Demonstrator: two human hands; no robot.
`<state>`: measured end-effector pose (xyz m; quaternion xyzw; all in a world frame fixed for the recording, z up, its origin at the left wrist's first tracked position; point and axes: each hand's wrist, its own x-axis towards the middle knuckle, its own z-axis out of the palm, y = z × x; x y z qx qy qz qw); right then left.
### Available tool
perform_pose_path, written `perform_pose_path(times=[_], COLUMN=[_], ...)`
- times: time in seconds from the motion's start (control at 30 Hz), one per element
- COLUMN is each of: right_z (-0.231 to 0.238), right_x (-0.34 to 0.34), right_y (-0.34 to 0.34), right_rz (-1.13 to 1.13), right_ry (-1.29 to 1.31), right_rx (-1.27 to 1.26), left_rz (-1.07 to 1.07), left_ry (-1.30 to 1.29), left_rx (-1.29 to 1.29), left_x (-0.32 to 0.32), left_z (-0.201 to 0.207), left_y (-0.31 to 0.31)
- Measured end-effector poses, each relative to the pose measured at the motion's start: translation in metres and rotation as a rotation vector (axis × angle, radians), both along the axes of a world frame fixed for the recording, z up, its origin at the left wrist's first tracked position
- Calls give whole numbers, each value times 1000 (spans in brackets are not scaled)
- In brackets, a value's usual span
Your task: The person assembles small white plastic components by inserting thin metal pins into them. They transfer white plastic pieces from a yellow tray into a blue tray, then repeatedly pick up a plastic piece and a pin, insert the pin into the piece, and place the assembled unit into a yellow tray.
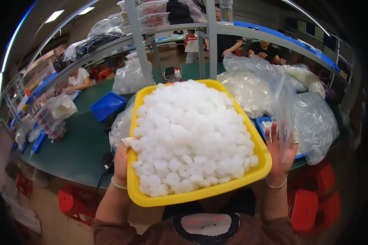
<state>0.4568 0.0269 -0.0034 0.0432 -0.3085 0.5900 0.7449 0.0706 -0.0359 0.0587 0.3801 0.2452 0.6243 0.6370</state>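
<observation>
A yellow tray (pixel 199 195), heaped with small white translucent plastic rings (pixel 192 130), is in front of me, tilted toward me. My left hand (pixel 122 161) is closed on its left side; a white cover shows on a fingertip, and the other fingers are hidden under the rim. Beside the right edge, my right hand (pixel 281 157) has its palm turned up and its fingers stretched apart. A long strip of clear plastic (pixel 283 110) crosses in front of that palm; I cannot tell whether anything grips it.
Beneath lies a green table (pixel 69 143). A blue tray (pixel 107 106) is at left; clear bags of white parts (pixel 249 90) and tubes (pixel 315 126) are at right. Metal shelf posts (pixel 212 45) rise behind. Red stools (pixel 75 202) stand below the edge. Several people are beyond.
</observation>
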Motion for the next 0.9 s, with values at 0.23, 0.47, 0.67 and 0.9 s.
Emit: perform_pose_path(times=[0.23,0.47,0.67,0.9], right_z=[-22,-59,-74,-50], right_x=[-6,35,45,25], right_y=[-31,-75,-67,-55], right_rz=[169,-140,-234,-24], right_ry=[136,203,-4,134], right_rx=[93,-351,-478,-611], left_rz=[-265,-371,-357,-289], left_ry=[-127,-145,32,-2], left_rx=[-219,-441,-512,-652], left_x=[58,96,94,89], left_z=[-66,-83,-90,-59], left_y=[-19,-35,-37,-35])
